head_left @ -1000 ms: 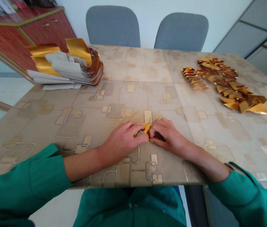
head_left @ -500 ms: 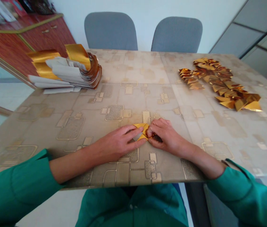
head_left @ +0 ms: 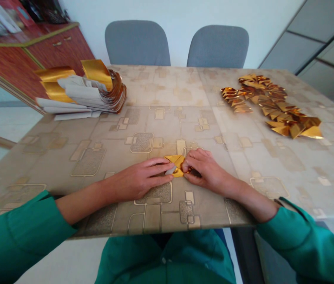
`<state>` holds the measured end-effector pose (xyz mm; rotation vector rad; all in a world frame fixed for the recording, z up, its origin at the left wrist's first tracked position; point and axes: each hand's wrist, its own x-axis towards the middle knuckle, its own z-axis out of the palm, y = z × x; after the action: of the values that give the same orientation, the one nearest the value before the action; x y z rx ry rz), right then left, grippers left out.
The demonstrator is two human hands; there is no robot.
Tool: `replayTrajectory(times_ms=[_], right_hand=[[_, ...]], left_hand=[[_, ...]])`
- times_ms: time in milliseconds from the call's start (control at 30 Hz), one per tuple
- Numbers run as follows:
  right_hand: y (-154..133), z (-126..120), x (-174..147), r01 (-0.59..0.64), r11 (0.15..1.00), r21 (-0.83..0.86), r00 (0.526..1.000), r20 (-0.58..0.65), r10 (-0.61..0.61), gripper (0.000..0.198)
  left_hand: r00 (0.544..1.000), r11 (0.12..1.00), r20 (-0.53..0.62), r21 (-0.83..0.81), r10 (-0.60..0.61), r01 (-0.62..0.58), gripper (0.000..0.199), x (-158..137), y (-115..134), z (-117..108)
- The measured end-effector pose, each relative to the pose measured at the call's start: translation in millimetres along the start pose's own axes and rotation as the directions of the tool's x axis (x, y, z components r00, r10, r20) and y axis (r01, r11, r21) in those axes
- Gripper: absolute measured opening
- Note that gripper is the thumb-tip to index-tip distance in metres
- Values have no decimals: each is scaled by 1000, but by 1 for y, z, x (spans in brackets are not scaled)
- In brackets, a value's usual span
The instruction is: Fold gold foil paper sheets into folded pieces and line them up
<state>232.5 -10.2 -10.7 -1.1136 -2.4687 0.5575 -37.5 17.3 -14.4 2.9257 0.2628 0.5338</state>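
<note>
A small folded sheet of gold paper [head_left: 176,161] lies on the table in front of me, with a pale patch of its back showing at the left end. My left hand [head_left: 139,178] reaches in from the left, its fingers long and its thumb below, gripping the paper's left end. At the right end, the curled fingers of my right hand [head_left: 204,166] pinch the paper and hide that end. A shiny bit of gold shows beneath the right fingers.
A bent stack of gold-and-white paper sheets [head_left: 87,92] rests at the table's far left. Several folded gold pieces [head_left: 276,102] lie in a winding chain at the far right. Two grey chairs [head_left: 137,43] stand behind the patterned tablecloth [head_left: 173,122], and a reddish wooden cabinet [head_left: 57,49] is at the back left.
My left hand has drawn a little to the left, uncovering more of the paper's folded face. The right hand keeps its pinch at the right end. The view has shifted slightly.
</note>
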Motion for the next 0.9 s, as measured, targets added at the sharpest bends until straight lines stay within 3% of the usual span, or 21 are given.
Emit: replayTrajectory(times_ms=[233,433,633,900], right_hand=[[1,-4,0,28,1000,14,1000,-4,-28,6],[5,-5,-1,76,995,70,997,-33,-73,4],[9,-11,0,129,980,154,989,-86,-116,10],[10,-8,0,151,988,31,985,-94,-147,18]], left_hand=[[995,996,-66,64,70,-65,21,18,0,-6],[998,969,61,242,27,-41,22,45,7,-9],[995,936,93,352,-21,-13,19,53,15,-7],[990,915,106,402,-98,48,13,55,15,-4]])
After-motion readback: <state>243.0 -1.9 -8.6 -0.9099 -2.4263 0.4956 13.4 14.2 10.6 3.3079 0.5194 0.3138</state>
